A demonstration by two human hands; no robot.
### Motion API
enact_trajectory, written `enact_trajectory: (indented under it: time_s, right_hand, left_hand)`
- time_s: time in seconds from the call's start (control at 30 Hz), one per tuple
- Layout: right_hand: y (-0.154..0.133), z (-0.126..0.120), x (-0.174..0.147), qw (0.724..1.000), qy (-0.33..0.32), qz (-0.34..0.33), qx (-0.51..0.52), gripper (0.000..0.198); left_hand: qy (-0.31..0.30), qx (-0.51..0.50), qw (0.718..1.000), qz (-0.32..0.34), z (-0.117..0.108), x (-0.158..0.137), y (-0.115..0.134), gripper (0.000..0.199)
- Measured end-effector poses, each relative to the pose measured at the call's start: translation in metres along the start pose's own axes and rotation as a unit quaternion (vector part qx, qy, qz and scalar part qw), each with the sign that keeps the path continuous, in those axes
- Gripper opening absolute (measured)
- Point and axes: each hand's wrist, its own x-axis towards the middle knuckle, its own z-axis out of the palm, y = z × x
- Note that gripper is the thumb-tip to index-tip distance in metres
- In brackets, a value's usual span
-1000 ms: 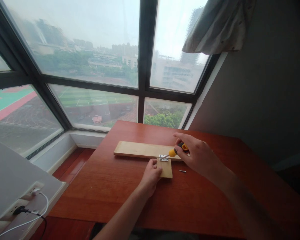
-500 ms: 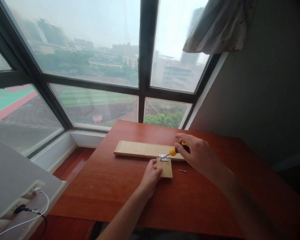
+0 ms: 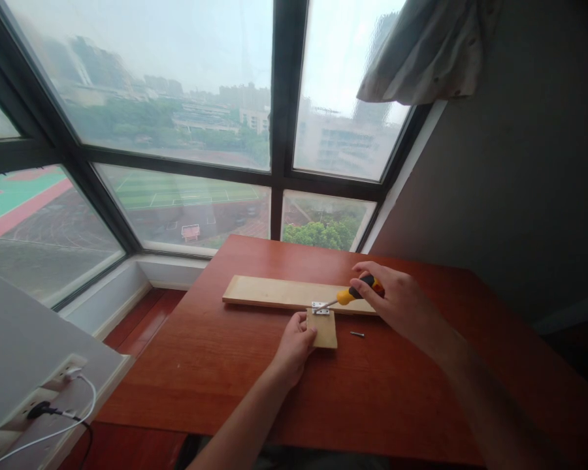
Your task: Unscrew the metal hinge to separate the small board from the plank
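My left hand (image 3: 296, 341) is closed on the left edge of a small wooden board (image 3: 325, 331). A silver hinge (image 3: 320, 308) lies across that board's far edge, beside a long wooden plank (image 3: 274, 290). In my right hand (image 3: 392, 297) is a screwdriver (image 3: 345, 297) with a yellow and black handle, held at a slant. Its tip meets the hinge near the left side of the small board; a screw there is too small to make out. A loose screw (image 3: 357, 334) lies on the table right of the small board.
The reddish-brown table (image 3: 215, 372) stands against large windows with dark frames (image 3: 283, 130). A curtain (image 3: 426, 59) hangs at the upper right. At lower left, a power socket strip (image 3: 29, 411) carries plugged-in white and black cables.
My right hand and the screwdriver's handle have shifted slightly to the right, while the tip stays at the hinge. My left hand still holds the small board in nearly the same place.
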Motion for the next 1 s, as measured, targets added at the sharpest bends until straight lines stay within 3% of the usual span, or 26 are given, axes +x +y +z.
enact_trajectory:
  time_s: [0.13,0.33,0.5,0.67,0.87,1.0]
  right_hand:
    - [0.005,0.0,-0.001,1.0,0.001,0.012,0.027,0.027]
    - [0.013,-0.003,-0.007,0.996,-0.02,-0.037,0.074,0.043]
    - [0.013,-0.004,-0.006,0.998,-0.015,0.024,0.052,0.028]
    - [0.017,-0.003,-0.006,0.998,-0.024,0.009,0.056,0.028]
    - [0.019,-0.005,-0.01,0.996,-0.036,-0.023,0.084,0.045]
    - [0.018,-0.004,-0.009,0.997,-0.025,0.023,0.062,0.039]
  left_hand:
    - [-0.004,-0.001,1.0,-0.002,0.0,0.0,0.001,0.037]
    - [-0.003,-0.005,1.0,-0.003,0.001,-0.001,0.002,0.038]
    - [-0.006,-0.005,1.0,-0.004,0.002,-0.002,0.003,0.037]
    - [-0.009,-0.011,1.0,-0.003,0.003,-0.003,0.003,0.039]
    - [-0.006,-0.005,1.0,-0.007,0.003,-0.002,0.003,0.039]
    - [-0.005,-0.004,1.0,-0.008,0.003,-0.002,0.003,0.038]
